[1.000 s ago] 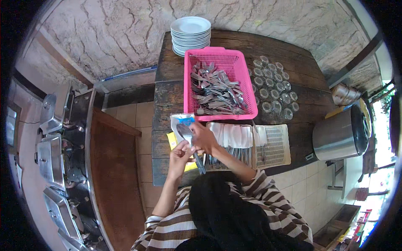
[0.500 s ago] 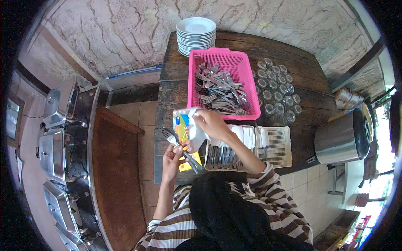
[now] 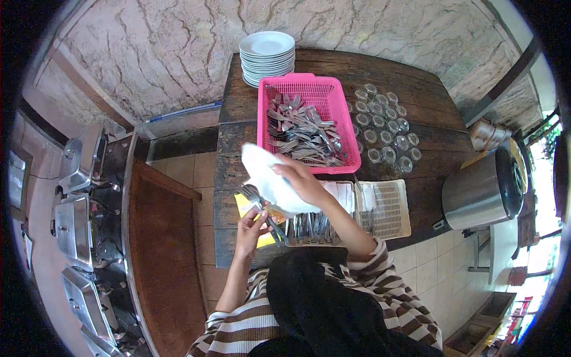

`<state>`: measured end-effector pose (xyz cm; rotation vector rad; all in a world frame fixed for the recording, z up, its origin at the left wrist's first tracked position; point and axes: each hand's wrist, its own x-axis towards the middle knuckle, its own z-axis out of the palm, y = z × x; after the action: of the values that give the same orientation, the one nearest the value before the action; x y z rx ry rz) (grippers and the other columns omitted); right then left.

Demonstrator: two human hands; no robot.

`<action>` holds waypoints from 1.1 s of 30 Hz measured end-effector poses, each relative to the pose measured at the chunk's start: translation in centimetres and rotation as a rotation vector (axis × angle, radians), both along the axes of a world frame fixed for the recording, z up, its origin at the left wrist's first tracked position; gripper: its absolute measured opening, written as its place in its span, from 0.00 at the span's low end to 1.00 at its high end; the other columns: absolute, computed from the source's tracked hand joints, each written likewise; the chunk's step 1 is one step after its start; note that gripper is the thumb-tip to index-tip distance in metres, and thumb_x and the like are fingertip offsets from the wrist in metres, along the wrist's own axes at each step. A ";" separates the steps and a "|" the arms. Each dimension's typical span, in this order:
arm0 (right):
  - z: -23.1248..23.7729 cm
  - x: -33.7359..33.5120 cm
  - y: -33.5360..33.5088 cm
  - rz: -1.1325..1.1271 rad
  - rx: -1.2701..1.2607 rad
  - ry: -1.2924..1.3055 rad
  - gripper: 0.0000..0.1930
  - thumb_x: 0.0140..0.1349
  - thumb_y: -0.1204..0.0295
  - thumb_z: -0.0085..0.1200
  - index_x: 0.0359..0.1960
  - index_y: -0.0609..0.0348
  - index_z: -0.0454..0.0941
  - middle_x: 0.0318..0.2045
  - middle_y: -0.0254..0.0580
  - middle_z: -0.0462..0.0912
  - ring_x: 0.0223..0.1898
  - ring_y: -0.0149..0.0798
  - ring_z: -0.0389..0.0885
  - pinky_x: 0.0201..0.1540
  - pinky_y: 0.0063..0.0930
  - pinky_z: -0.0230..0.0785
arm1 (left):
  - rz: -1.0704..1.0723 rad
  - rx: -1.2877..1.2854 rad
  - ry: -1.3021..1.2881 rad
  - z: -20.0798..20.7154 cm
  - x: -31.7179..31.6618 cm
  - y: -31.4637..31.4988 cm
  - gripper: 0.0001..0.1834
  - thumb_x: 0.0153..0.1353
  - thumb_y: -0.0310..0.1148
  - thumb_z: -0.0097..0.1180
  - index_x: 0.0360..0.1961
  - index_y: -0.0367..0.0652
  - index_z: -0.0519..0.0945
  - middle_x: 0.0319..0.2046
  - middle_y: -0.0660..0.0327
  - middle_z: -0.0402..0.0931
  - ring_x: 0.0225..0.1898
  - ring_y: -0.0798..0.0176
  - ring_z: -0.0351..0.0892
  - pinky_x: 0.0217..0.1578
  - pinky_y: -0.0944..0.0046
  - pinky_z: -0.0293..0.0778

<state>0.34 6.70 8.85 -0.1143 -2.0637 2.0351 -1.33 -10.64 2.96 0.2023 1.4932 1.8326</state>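
My left hand [image 3: 250, 229] is closed around forks [image 3: 272, 224], tines pointing up and away to the left, handles slanting down to the right. How many it holds I cannot tell. My right hand [image 3: 301, 183] grips a white paper napkin [image 3: 267, 178], spread out just above the forks. Beneath the forks and left hand, a yellow packet [image 3: 244, 204] shows in part on the table. Beyond the hands, a pink plastic basket [image 3: 357, 149] holds a heap of loose forks, knives and spoons [image 3: 303, 134].
Beside my right forearm lie cream slatted trays [image 3: 389, 208] with cutlery and white napkins. A stack of white plates [image 3: 267, 59] stands at the far left of the wooden table [image 3: 428, 101]. Upturned glasses [image 3: 380, 125] and a large steel pot [image 3: 476, 190] are on the right.
The napkin in my right hand has swung out flat over the colourful packet, hiding most of it. My left hand still holds the forks. The whole view has shifted slightly.
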 end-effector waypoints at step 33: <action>-8.1 6.8 -1.7 -0.076 0.101 -0.175 0.18 0.53 0.61 0.46 0.40 0.62 0.67 0.32 0.44 0.73 0.38 0.38 0.71 0.39 0.26 0.62 | -0.191 -0.022 0.227 -2.5 2.7 3.9 0.10 0.51 0.25 0.48 0.36 0.36 0.71 0.19 0.69 0.70 0.19 0.79 0.63 0.19 0.77 0.60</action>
<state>7.11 4.97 0.74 -0.3597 -2.2240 1.9336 1.39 -6.72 0.41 0.5382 1.5872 1.6825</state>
